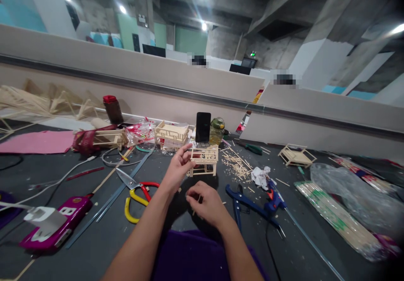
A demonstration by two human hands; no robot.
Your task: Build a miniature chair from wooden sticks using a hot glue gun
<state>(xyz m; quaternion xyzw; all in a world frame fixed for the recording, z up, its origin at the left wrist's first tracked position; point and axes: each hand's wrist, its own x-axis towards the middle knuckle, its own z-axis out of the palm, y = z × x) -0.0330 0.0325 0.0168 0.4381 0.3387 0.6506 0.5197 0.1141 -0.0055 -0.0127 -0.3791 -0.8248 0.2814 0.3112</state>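
My left hand [179,168] grips the left side of a small frame model [204,161] built from thin wooden sticks. The model stands upright, its posts reaching down to the dark table. Nearer to me, my right hand [205,204] is closed in a pinch, apart from the model; whatever its fingertips hold is too small to make out. A pile of short wooden sticks [236,165] is scattered right of the model. Blue pliers-like cutters [249,201] and a blue glue gun [274,199] lie to the right of my right hand. Scissors [139,192] with red and yellow handles rest left of my forearm.
A phone [203,127] stands upright behind the model, beside a greenish jar [217,130]. Other stick models [172,133] stand at the back. A purple power bank-like block [59,222] with a white plug lies left; bagged sticks [339,218] lie right. A partition [158,96] bounds the table.
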